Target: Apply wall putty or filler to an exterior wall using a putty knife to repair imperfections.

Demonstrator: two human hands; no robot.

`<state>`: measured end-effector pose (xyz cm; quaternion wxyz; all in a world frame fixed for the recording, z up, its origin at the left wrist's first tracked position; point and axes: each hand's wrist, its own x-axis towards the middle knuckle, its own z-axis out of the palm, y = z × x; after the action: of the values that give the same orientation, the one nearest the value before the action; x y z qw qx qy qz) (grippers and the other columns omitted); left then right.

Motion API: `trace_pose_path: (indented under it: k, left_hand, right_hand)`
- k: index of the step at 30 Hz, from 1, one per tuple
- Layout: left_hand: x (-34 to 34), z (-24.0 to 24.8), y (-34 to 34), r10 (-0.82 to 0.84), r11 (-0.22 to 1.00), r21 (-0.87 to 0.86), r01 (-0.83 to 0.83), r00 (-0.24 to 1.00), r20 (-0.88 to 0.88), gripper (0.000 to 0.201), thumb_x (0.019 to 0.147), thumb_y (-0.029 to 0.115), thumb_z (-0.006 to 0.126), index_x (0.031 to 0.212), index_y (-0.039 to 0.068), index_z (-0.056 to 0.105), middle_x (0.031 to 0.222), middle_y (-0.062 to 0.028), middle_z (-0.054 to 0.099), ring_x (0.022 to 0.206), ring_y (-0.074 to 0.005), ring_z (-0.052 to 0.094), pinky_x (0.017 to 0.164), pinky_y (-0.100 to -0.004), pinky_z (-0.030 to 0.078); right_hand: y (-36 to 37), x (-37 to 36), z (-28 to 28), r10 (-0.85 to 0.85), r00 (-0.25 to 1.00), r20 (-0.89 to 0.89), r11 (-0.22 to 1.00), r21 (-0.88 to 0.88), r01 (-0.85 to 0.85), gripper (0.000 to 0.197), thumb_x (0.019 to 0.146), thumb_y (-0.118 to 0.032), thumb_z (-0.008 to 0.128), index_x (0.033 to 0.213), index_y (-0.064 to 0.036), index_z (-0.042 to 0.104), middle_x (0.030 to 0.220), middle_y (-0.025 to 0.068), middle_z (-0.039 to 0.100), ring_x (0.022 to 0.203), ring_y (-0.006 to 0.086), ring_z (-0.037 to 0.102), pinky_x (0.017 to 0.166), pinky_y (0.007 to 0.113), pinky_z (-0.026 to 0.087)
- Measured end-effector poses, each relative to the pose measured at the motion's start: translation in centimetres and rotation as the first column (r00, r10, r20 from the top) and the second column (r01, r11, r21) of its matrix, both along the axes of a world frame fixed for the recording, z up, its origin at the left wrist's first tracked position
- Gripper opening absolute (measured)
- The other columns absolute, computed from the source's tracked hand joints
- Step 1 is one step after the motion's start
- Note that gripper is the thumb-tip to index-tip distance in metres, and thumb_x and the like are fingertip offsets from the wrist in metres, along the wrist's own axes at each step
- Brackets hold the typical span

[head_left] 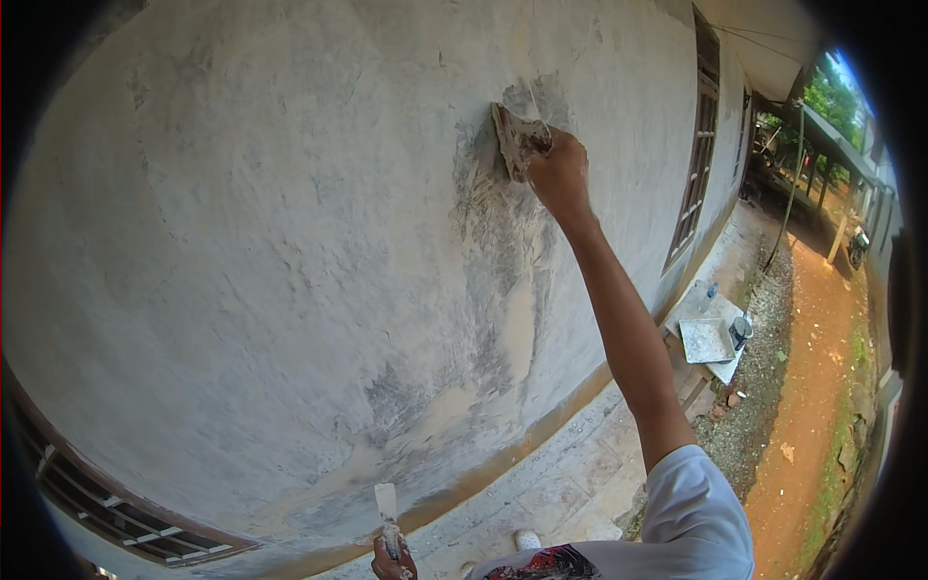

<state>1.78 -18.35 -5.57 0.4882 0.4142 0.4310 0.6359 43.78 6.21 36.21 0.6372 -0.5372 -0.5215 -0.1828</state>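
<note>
My right hand (563, 176), raised with the arm stretched out, is closed round a wide putty knife (514, 145) smeared with filler. Its blade edge lies against the rough grey wall (290, 222), over a darker patch. Beige filler (518, 324) covers a strip of the wall below that patch. Low at the bottom edge, my left hand (394, 561) grips a narrower putty knife (387, 501), its pale blade pointing up. The lower part of that hand is cut off by the frame.
A barred window (698, 145) is set in the wall at right, another barred window (126, 522) at lower left. On the paved ledge (570, 474) to the right, a white tray (707, 340) stands beside a dark container (740, 332). Gravel and an orange dirt path (807, 387) lie beyond.
</note>
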Motion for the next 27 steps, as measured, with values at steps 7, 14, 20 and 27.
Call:
trace_pose_path:
  k: [7,14,20,27]
  left_hand:
    - [1.9,5.9,1.5,0.110,0.991,0.132,-0.021,0.689,-0.716,0.014,0.089,0.015,0.055,0.087,0.001,0.053,0.061,-0.0104,0.056,0.053,-0.0183,0.057,0.052,-0.0319,0.043]
    - [2.0,6.7,0.0,0.052,0.993,0.108,0.042,0.670,-0.740,0.015,0.089,0.016,0.056,0.086,0.001,0.052,0.058,-0.0095,0.053,0.049,-0.0162,0.050,0.049,-0.0317,0.040]
    - [-3.0,-1.3,-0.2,-0.114,0.991,-0.100,0.093,0.966,-0.232,0.026,0.094,0.008,0.051,0.117,-0.004,0.050,0.093,-0.0077,0.060,0.089,-0.0191,0.057,0.079,-0.0318,0.048]
    - [-7.0,-2.2,-1.0,0.053,0.997,0.070,-0.016,0.825,-0.562,0.027,0.091,0.016,0.057,0.108,-0.004,0.057,0.096,-0.0187,0.063,0.083,-0.0314,0.063,0.073,-0.0367,0.051]
  right_hand:
    - [-1.9,-9.0,-10.2,0.087,0.992,-0.092,0.994,-0.056,-0.092,0.036,0.067,-0.002,0.055,0.101,0.0039,0.066,0.080,0.0274,0.064,0.078,0.0410,0.063,0.074,0.043,0.050]
    - [-3.0,-12.1,-14.2,0.641,0.358,-0.679,0.679,0.284,-0.677,0.023,0.080,0.002,0.051,0.098,0.0063,0.063,0.093,0.0138,0.068,0.080,0.0241,0.067,0.073,0.032,0.053]
    - [-1.5,-2.8,-13.6,0.692,-0.100,-0.715,0.523,0.592,-0.613,0.031,0.094,-0.014,0.038,0.113,0.0049,0.054,0.100,0.0168,0.063,0.085,0.0281,0.066,0.076,0.046,0.057]
    - [1.2,8.2,-8.3,0.375,0.410,-0.832,0.901,0.221,-0.374,0.023,0.081,-0.012,0.046,0.083,0.0090,0.057,0.075,0.0196,0.060,0.061,0.0310,0.064,0.056,0.045,0.058]
